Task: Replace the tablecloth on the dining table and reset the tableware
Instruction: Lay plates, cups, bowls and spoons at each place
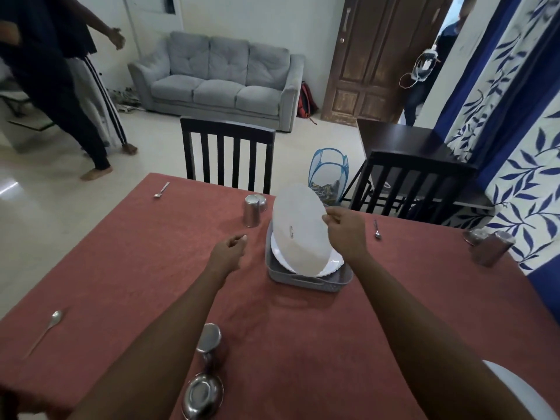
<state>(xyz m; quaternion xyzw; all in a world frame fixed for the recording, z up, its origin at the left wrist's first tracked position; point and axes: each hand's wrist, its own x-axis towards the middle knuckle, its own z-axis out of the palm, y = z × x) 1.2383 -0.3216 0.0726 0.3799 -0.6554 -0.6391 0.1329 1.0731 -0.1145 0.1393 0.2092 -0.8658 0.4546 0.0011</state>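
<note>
4 tumblers (252,211), 3 spoons (161,190), 2 chairs (228,153), 1 basket (309,275).

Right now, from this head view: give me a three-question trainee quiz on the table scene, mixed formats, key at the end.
1. True or false: the right hand holds the tilted white plate by its rim.
2. Multiple choice: the plates sit in A) the grey tray B) a sink C) a chair seat.
3. Fill in: the left hand holds ____.

Key: 1 true; 2 A; 3 nothing. The plate is tipped up over another white plate in the tray, on the red tablecloth.
</note>
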